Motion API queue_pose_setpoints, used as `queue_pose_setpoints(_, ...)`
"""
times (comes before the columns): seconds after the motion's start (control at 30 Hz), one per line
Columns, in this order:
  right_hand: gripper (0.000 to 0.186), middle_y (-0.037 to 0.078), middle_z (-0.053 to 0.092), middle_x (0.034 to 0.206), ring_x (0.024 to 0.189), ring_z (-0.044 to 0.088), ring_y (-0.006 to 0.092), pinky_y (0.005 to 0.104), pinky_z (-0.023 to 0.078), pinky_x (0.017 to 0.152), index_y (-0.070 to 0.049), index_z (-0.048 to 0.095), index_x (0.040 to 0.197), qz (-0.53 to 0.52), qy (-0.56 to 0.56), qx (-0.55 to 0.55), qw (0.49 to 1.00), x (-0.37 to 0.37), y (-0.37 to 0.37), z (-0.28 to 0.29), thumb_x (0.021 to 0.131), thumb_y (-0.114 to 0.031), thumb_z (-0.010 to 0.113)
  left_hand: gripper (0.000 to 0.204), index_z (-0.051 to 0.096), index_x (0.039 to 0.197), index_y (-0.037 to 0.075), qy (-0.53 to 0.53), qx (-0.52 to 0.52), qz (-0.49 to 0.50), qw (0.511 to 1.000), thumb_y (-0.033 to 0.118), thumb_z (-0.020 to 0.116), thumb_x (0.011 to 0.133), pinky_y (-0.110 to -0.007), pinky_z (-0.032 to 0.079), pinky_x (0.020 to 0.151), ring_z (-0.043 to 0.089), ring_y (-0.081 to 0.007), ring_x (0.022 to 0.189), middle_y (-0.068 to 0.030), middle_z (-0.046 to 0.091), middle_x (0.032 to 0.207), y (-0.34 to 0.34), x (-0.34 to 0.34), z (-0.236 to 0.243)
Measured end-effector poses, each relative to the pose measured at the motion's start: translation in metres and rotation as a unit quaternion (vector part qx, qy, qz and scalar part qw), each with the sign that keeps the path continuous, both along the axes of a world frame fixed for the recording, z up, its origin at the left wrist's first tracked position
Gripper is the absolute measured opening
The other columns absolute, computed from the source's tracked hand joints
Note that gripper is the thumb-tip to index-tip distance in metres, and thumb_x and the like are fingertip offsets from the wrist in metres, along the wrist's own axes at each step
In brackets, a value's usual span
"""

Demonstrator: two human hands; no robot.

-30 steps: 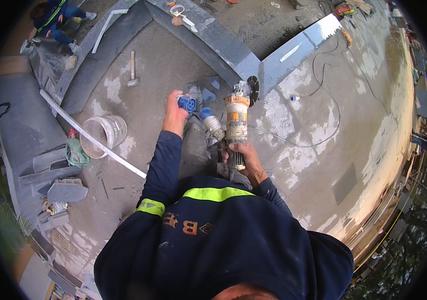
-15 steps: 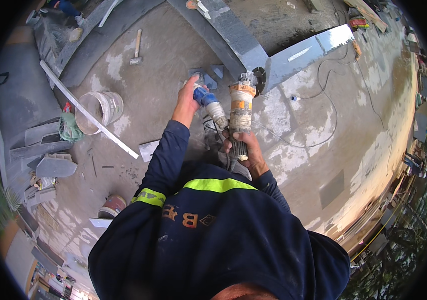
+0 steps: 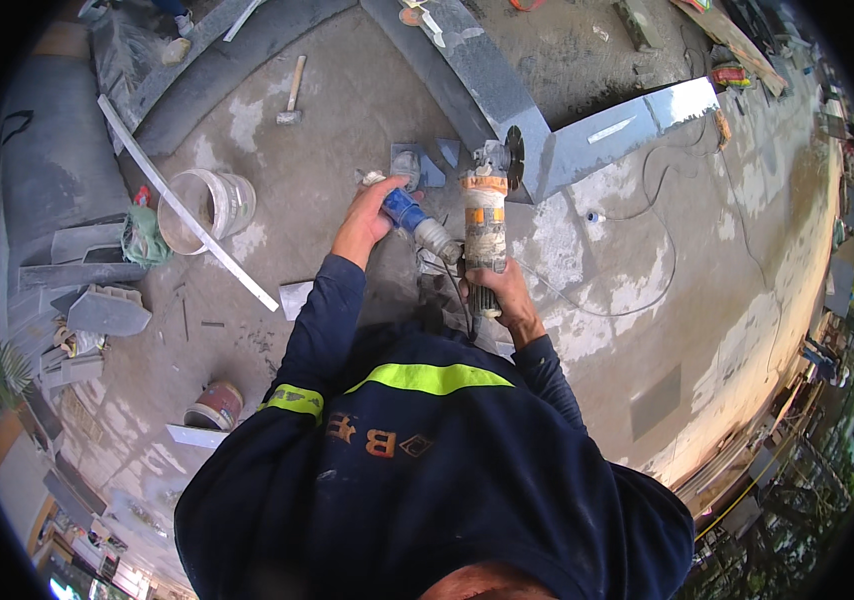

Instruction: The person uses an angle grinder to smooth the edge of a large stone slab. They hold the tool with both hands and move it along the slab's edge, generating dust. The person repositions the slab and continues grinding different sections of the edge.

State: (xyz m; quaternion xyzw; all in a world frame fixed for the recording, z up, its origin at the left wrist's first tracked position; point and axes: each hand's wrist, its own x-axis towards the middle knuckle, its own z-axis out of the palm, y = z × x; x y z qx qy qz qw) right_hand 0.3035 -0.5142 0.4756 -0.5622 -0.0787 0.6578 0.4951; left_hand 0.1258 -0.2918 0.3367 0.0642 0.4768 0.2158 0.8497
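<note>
My right hand is closed round the rear body of an angle grinder, wrapped in dusty white and orange tape. Its head points away from me, and a dark cutting disc stands edge-up on the head's right side. My left hand grips a blue plug connector with a pale ribbed end, angled toward the grinder's body. A dark cable runs down beside the grinder. Beyond the disc lies the corner of grey stone slabs; the disc overlaps it in view, but I cannot tell whether they touch.
To the left, a white bucket has a long pale strip across it. A mallet lies farther off. Grey stone offcuts are piled left. Another blue plug and its cable lie right on the floor.
The view has shifted, so the floor and slabs sit lower. My left hand and the connector are slightly lower and to the left. Both hands keep their hold, and the disc shows more clearly.
</note>
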Motion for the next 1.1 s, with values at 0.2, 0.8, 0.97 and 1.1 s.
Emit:
queue_pose_setpoints(0.2,0.036,0.013,0.074,0.085,0.068,0.073,0.0224,0.0361,0.061,0.062,0.003,0.069,0.117,-0.019,0.017,0.018,1.0,-0.016,0.009,0.016,0.087,-0.014,0.077,0.013,0.07,0.094,0.001,0.081,-0.038,0.095,0.991,0.007,0.077,0.085,-0.046,0.065,0.067,0.074,-0.0325,0.071,-0.0164,0.073,0.086,-0.018,-0.063,-0.015)
queue_pose_setpoints(0.8,0.05,0.018,0.077,0.109,0.081,0.078,0.0267,0.0403,0.068,0.073,0.008,0.06,0.139,-0.095,0.221,-0.019,0.97,-0.037,0.023,-0.028,0.099,-0.019,0.072,0.034,0.072,0.131,0.003,-0.128,0.027,0.066,0.989,0.015,0.082,0.101,-0.045,0.064,0.101,0.079,-0.0272,0.112,-0.011,0.08,0.123,-0.054,-0.043,0.016)
queue_pose_setpoints(0.97,0.04,0.018,0.075,0.107,0.084,0.081,0.0283,0.0422,0.069,0.071,0.004,0.058,0.131,-0.102,0.14,-0.068,0.983,-0.028,0.032,-0.037,0.098,-0.015,0.07,0.038,0.074,0.122,0.003,0.03,0.063,0.079,0.994,0.001,0.09,0.087,-0.04,0.064,0.09,0.079,-0.0231,0.102,-0.0088,0.079,0.115,-0.051,-0.031,0.036)
queue_pose_setpoints(1.1,0.035,0.015,0.074,0.102,0.081,0.08,0.0274,0.0413,0.068,0.068,0.001,0.058,0.125,-0.073,0.108,-0.033,0.991,-0.022,0.032,-0.05,0.096,-0.013,0.071,0.043,0.075,0.123,0.001,0.057,0.034,0.104,0.992,-0.001,0.092,0.083,-0.041,0.065,0.087,0.079,-0.0243,0.098,-0.0095,0.08,0.113,-0.061,-0.016,0.036)
